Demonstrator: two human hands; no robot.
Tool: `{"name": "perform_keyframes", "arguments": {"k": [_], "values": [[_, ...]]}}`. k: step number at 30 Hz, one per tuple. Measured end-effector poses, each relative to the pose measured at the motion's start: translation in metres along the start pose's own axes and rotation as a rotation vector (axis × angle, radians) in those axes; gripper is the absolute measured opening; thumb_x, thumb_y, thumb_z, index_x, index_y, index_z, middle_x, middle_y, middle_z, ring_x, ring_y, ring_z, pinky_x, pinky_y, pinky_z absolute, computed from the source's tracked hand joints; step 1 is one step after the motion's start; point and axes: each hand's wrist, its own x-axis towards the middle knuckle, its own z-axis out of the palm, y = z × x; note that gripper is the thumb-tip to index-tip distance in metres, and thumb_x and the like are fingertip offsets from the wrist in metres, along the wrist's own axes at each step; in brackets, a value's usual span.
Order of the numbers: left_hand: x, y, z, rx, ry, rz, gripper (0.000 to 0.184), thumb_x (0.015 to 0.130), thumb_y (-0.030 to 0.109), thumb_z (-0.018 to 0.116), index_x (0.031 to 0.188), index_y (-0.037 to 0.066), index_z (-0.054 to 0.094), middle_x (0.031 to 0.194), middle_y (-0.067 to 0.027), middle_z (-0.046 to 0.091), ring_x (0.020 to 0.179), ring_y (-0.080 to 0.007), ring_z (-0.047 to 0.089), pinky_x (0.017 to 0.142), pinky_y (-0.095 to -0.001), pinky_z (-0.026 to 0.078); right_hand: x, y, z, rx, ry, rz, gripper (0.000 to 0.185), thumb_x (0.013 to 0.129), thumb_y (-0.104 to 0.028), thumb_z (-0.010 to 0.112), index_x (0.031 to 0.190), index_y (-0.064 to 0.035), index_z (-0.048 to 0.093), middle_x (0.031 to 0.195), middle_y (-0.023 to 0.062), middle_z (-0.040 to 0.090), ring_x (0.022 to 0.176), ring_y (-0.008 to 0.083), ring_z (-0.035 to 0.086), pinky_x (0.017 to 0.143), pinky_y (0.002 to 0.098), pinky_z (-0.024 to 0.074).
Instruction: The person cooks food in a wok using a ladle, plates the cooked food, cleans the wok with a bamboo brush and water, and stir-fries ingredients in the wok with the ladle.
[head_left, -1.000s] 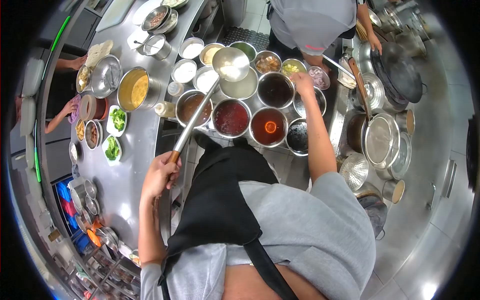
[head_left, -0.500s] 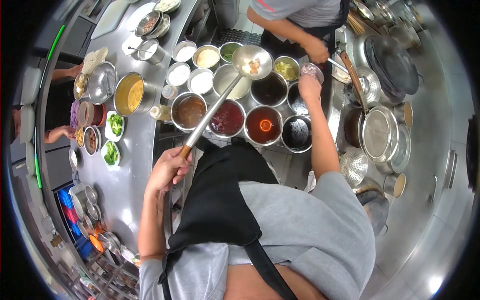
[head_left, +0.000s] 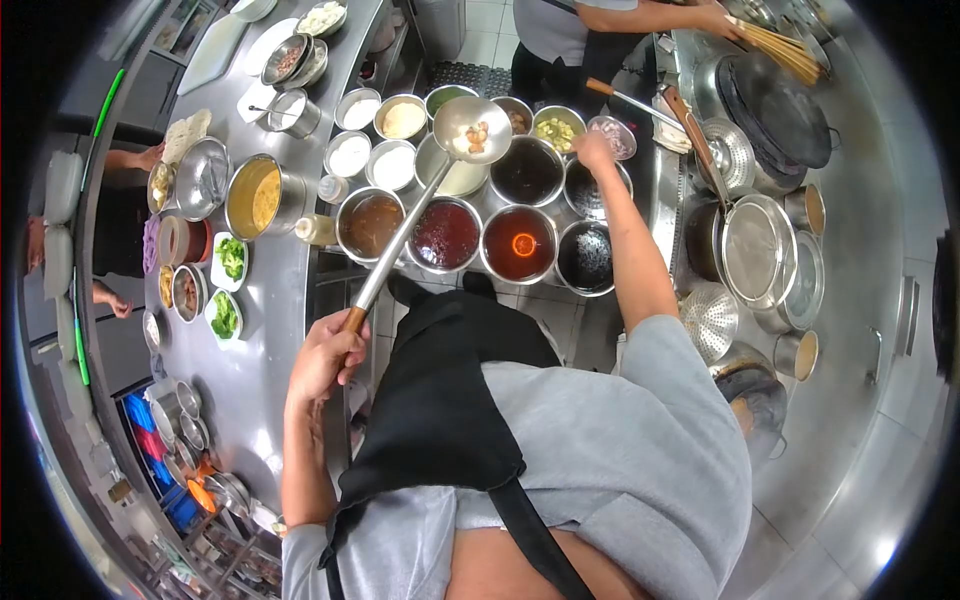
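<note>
My left hand is wrapped round the wooden end of a long-handled ladle. A few pale brown pieces lie in its wide, shallow metal bowl, which hangs over a pot of whitish contents. My right hand is at the near edge of a bowl of yellow-green chopped pieces and a small bowl of pinkish slices. Its fingers look drawn together, pointing down. Whatever they may hold is too small to make out. Just below that hand stands a pot of dark liquid.
Pots of brown, red and orange-red liquid stand nearest me. Steel counter with broccoli dishes runs along the left. Strainers and woks are at right. A co-worker's hand holds a bamboo brush.
My right hand has moved left from the pinkish slices towards the yellow-green pieces. The ladle has shifted slightly left. The co-worker let go of a wooden-handled tool and took the bamboo brush.
</note>
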Motion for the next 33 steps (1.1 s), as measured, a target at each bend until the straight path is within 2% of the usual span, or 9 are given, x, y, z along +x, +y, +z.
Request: {"name": "perform_keyframes", "arguments": {"k": [5, 10, 13, 18, 20, 22, 24, 29, 33], "values": [[0.001, 0.0, 0.004, 0.02, 0.009, 0.001, 0.013, 0.072, 0.008, 0.053, 0.082, 0.001, 0.052, 0.055, 0.0008, 0.041, 0.037, -0.0056, 0.031, 0.034, -0.0199, 0.025, -0.042, -0.045, -0.053, -0.136, 0.045, 0.007, 0.033, 0.081, -0.027, 0.061, 0.092, 0.0026, 0.07, 0.097, 0.0262, 0.067, 0.094, 0.0399, 0.065, 0.083, 0.0465, 0.0509], [0.004, 0.004, 0.009, 0.037, -0.007, 0.037, 0.013, 0.072, 0.008, 0.053, 0.083, 0.001, 0.052, 0.055, 0.0012, 0.041, 0.037, -0.0057, 0.03, 0.034, -0.0203, 0.025, -0.002, -0.008, 0.0, 0.051, -0.022, 0.049, 0.028, 0.079, -0.023, 0.062, 0.085, 0.0022, 0.071, 0.091, 0.0262, 0.067, 0.093, 0.037, 0.066, 0.082, 0.0457, 0.0505], [0.008, 0.001, 0.009, 0.043, -0.025, 0.051, 0.012, 0.072, 0.008, 0.053, 0.083, 0.002, 0.051, 0.055, 0.0012, 0.041, 0.037, -0.0057, 0.03, 0.034, -0.0202, 0.025, -0.03, -0.006, -0.018, 0.493, -0.079, 0.264, 0.027, 0.08, -0.028, 0.064, 0.077, -0.0023, 0.072, 0.063, 0.0167, 0.064, 0.054, 0.0264, 0.062, 0.055, 0.0403, 0.0468], [0.017, 0.004, 0.013, 0.089, -0.035, 0.065, 0.012, 0.073, 0.007, 0.053, 0.083, 0.002, 0.051, 0.055, 0.0009, 0.042, 0.037, -0.0059, 0.031, 0.034, -0.0207, 0.025, -0.077, 0.0, -0.046, 0.638, -0.002, 0.259, 0.026, 0.086, -0.025, 0.063, 0.075, -0.0037, 0.072, 0.058, 0.0085, 0.062, 0.05, 0.0176, 0.056, 0.051, 0.0344, 0.043], [0.023, 0.007, 0.013, 0.102, -0.046, 0.074, 0.012, 0.073, 0.007, 0.053, 0.083, 0.002, 0.051, 0.055, 0.0009, 0.042, 0.037, -0.0059, 0.031, 0.035, -0.021, 0.025, -0.085, 0.003, -0.049, 0.759, 0.096, 0.123, 0.027, 0.089, -0.024, 0.063, 0.079, -0.0004, 0.069, 0.053, 0.0023, 0.049, 0.038, 0.0109, 0.039, 0.038, 0.0279, 0.0292], [0.031, 0.011, 0.015, 0.112, -0.074, 0.065, 0.012, 0.074, 0.007, 0.053, 0.084, 0.002, 0.051, 0.056, 0.0011, 0.042, 0.037, -0.0062, 0.032, 0.035, -0.0215, 0.026, -0.105, -0.01, -0.074, 0.813, 0.085, 0.142, 0.027, 0.091, -0.025, 0.062, 0.08, -0.001, 0.069, 0.054, -0.0001, 0.048, 0.039, 0.0095, 0.037, 0.039, 0.027, 0.0279], [0.044, 0.012, 0.015, 0.122, -0.095, 0.078, 0.012, 0.074, 0.007, 0.052, 0.085, 0.001, 0.051, 0.056, 0.0012, 0.042, 0.036, -0.006, 0.032, 0.035, -0.0215, 0.025, -0.119, -0.027, -0.097, 0.826, 0.07, 0.073, 0.027, 0.089, -0.027, 0.065, 0.08, -0.0018, 0.073, 0.065, 0.005, 0.063, 0.063, 0.0088, 0.052, 0.061, 0.0279, 0.0416], [0.05, 0.023, 0.014, -0.013, -0.174, 0.018, 0.012, 0.076, 0.007, 0.052, 0.087, 0.002, 0.052, 0.056, 0.0017, 0.043, 0.037, -0.0048, 0.032, 0.034, -0.0205, 0.025, -0.12, -0.054, -0.096, 0.118, 0.361, 0.048, 0.029, 0.089, -0.031, 0.053, 0.092, -0.0068, 0.07, 0.091, 0.0233, 0.066, 0.088, 0.0436, 0.063, 0.079, 0.0524, 0.0492], [0.041, 0.025, 0.003, -0.017, -0.194, 0.023, 0.012, 0.076, 0.006, 0.052, 0.087, 0.001, 0.052, 0.057, 0.0012, 0.043, 0.038, -0.0049, 0.032, 0.034, -0.0204, 0.025, -0.082, -0.058, -0.056, -0.007, 0.178, 0.146, 0.029, 0.085, -0.022, 0.052, 0.088, -0.0003, 0.072, 0.093, 0.0248, 0.068, 0.091, 0.0395, 0.066, 0.082, 0.0491, 0.0514]]}}
